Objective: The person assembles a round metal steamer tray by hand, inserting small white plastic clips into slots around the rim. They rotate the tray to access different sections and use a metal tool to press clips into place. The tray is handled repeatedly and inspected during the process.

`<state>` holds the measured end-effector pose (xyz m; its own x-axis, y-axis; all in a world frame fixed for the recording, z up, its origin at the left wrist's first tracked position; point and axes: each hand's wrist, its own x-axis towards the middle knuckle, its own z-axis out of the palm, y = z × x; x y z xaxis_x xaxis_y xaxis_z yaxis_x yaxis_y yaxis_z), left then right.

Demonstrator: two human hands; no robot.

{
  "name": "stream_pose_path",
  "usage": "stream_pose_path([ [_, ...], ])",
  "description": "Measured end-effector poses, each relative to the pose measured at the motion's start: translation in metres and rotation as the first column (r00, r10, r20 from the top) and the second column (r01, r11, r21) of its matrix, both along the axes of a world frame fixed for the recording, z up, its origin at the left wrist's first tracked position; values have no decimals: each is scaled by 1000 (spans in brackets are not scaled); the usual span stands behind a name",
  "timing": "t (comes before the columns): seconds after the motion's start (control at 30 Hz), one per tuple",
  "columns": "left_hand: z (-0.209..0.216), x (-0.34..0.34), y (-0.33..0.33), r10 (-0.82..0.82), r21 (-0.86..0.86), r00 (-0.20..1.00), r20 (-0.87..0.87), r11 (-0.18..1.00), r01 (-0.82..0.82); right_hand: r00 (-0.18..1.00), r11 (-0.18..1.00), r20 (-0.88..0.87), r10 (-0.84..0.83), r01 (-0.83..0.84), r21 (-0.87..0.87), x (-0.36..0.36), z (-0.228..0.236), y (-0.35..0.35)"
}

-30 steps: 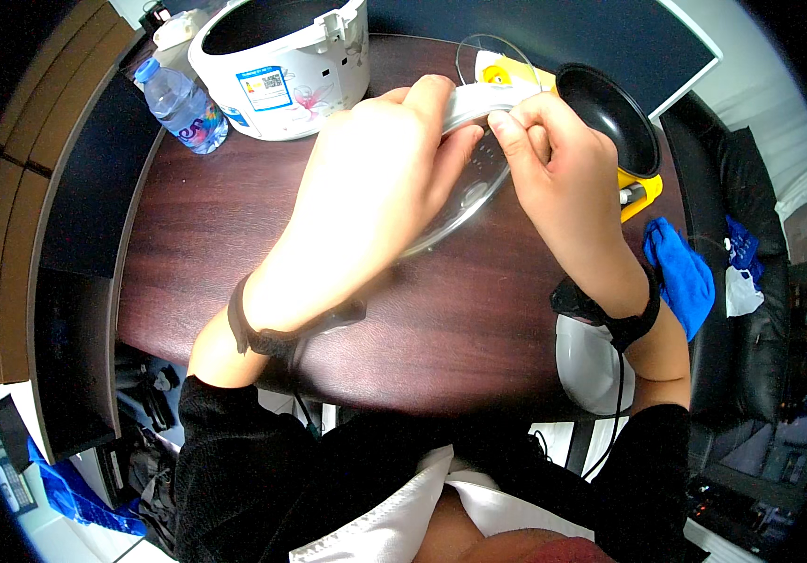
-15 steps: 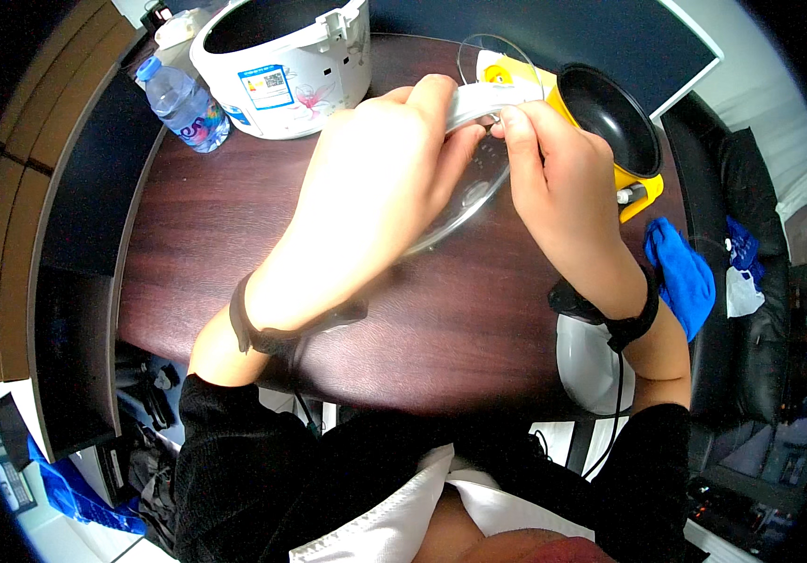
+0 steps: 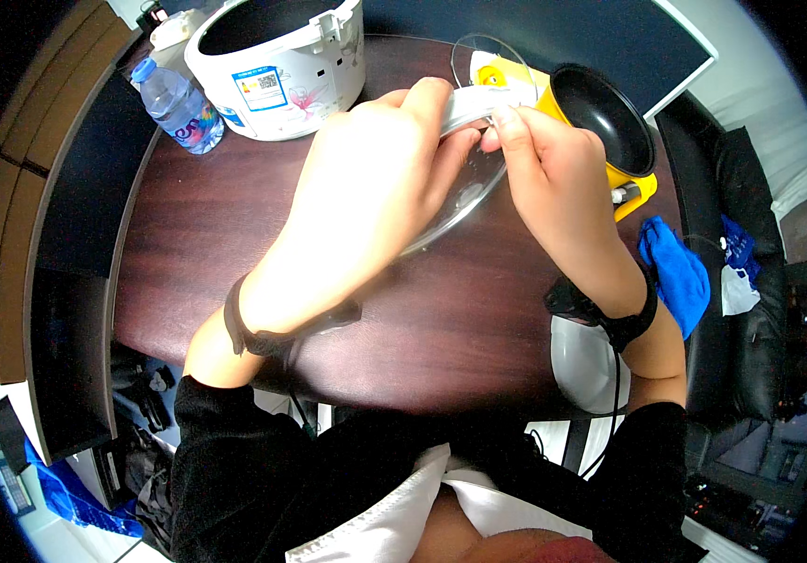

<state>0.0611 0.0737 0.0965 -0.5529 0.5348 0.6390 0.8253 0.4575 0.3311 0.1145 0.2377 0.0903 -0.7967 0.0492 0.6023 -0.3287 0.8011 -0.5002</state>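
Observation:
Above the table, both hands are raised close together around a clear round lid, whose transparent rim curves down beneath them. My left hand is closed on a pale, curved handle-like piece at the lid's upper side. My right hand pinches the other end of that piece, thumb on top; whether anything small sits between its fingertips is hidden. Straps with dark devices circle both wrists.
A white rice cooker body stands at the back left beside a water bottle. At the back right are a yellow appliance with a black pot and another clear lid. A blue cloth and a white rounded object lie nearer.
Both hands stay on the lid. My right fingertips have shifted slightly on the pale piece, and a small shiny bit seen under them before is now covered. The whole view has drifted a little.

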Motion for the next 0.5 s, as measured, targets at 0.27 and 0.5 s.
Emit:
stream_pose_path([
  [0.27,1,1,-1,-3,-7,1000,-1,1000,3,992,957,-117,-40,72,283,3,5,1],
  [0.5,0,5,1,5,-19,1000,-16,1000,-5,993,989,-96,-65,77,127,-1,-6,0],
])
